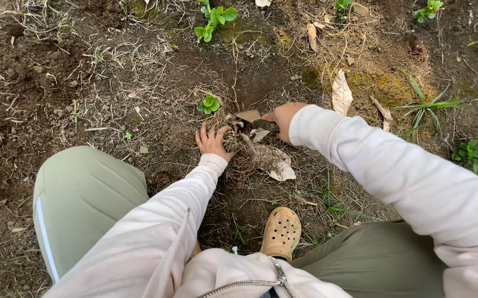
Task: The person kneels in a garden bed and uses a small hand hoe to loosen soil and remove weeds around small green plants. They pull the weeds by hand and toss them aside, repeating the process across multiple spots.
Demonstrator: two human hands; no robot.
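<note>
Person was crouched over bare garden soil (57,72), both arms in pale pink sleeves stretched fwd and down. Left arm ran pretty much straight out from the body, wrist slightly bent, and the left hand (212,139) was flat on the ground w/ fingers spread wide, palm down, pressing into a clump of dry roots and straw (239,157). Not gripping anything afaict, just splayed on the dirt.

Right arm came in from the right side at an angle, elbow bent, forearm pointing toward the middle. Right hand (284,118) was curled tight around the dark handle of a small trowel (252,118), knuckles up. The trowel blade was tan/rusty looking, tip pointing left and sitting just above the left hand's fingertips, right at the soil. So the two hands were v close, trowel btwn them.

A small green seedling (209,104) sat just beyond the left hand's fingers, near the blade. A dead leaf (274,163) lay under the right wrist, another pale dry leaf (341,95) further right. Tan clog (281,232) on one foot showed btwn the olive-green trouser knees.
</note>
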